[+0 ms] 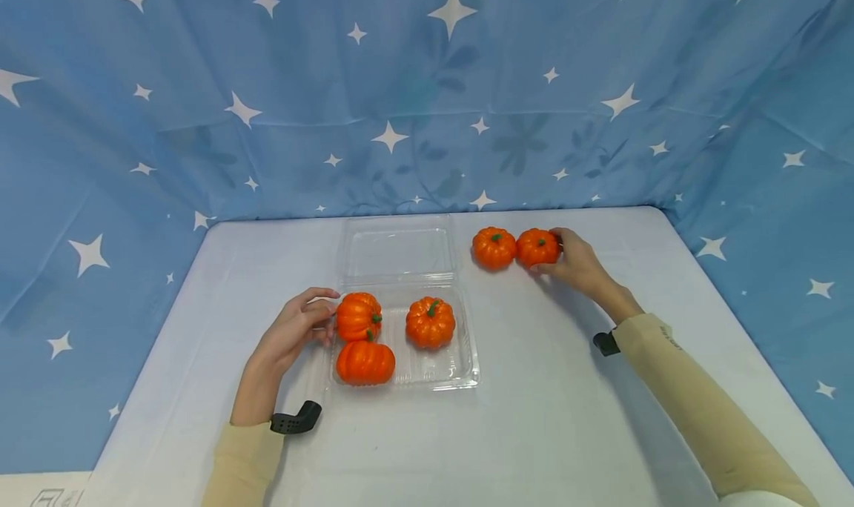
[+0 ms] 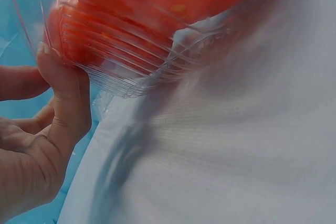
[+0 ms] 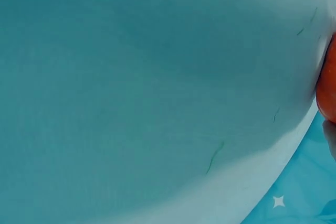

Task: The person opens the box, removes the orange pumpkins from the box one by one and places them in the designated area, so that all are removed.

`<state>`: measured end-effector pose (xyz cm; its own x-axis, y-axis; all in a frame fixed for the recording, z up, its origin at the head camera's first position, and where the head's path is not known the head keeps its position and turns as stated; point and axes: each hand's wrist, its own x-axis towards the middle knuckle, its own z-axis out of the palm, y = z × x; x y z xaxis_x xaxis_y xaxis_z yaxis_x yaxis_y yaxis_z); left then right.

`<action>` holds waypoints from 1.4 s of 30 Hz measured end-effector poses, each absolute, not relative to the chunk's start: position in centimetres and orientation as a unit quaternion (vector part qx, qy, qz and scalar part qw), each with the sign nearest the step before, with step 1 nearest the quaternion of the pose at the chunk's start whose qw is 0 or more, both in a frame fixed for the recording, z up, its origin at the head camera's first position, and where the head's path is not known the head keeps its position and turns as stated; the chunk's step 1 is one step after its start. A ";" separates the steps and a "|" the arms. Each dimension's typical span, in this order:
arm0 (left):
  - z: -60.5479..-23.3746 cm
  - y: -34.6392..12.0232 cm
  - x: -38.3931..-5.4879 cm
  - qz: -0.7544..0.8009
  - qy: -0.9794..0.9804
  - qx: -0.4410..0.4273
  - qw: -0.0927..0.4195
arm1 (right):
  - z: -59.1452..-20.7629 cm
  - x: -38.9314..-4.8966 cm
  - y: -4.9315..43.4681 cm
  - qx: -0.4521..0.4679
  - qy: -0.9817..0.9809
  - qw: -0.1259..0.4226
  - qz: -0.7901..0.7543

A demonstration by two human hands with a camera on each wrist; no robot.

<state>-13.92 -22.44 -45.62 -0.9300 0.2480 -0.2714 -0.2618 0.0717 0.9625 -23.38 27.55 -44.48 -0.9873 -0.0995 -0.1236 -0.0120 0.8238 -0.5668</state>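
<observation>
A clear plastic clamshell box (image 1: 400, 379) lies with its lid (image 1: 400, 251) folded back. Inside it are three small orange toy pumpkins: one at the left (image 1: 356, 316), one at the front left (image 1: 365, 363) and one at the right (image 1: 430, 322). At the box's left side, my left hand (image 1: 293, 327) holds the edge with bent fingers; the left wrist view shows a fingertip against the ribbed wall (image 2: 121, 72). Farther back to the right, my right hand (image 1: 572, 261) grips another pumpkin (image 1: 537, 247) between thumb and fingers. Beside that one sits a further pumpkin (image 1: 494, 248).
A white cloth covers the table (image 1: 534, 433). Behind it and at the sides hangs a blue curtain (image 1: 414, 84) with white stars. Both wrists carry a black camera (image 1: 296, 418). A pale printed item (image 1: 47, 490) shows at the lower left corner.
</observation>
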 end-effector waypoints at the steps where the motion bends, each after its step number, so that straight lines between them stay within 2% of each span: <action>1: -45.6 -22.4 -13.9 0.682 0.707 -0.005 0.187 | -44.5 -23.4 27.6 -0.028 0.952 0.073 -0.295; 17: -45.5 -22.2 -13.9 0.684 0.705 -0.001 0.188 | -44.2 -23.2 28.1 -0.032 0.952 0.058 -0.298; 26: -45.2 -22.2 -13.9 0.682 0.706 -0.001 0.188 | -43.1 -22.2 27.5 -0.050 0.954 0.017 -0.295; 35: -45.3 -22.3 -13.9 0.679 0.710 0.002 0.187 | -41.8 -20.6 26.3 -0.083 0.945 -0.047 -0.313; 42: -45.4 -22.2 -13.7 0.677 0.711 -0.002 0.187 | -41.1 -19.3 24.9 -0.108 0.933 -0.061 -0.339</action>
<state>-13.73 -22.25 -45.35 -0.9299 0.2512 -0.2688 -0.2563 0.0821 0.9631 -19.28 24.94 -41.07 -0.9692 -0.1608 0.1865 -0.2430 0.7468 -0.6190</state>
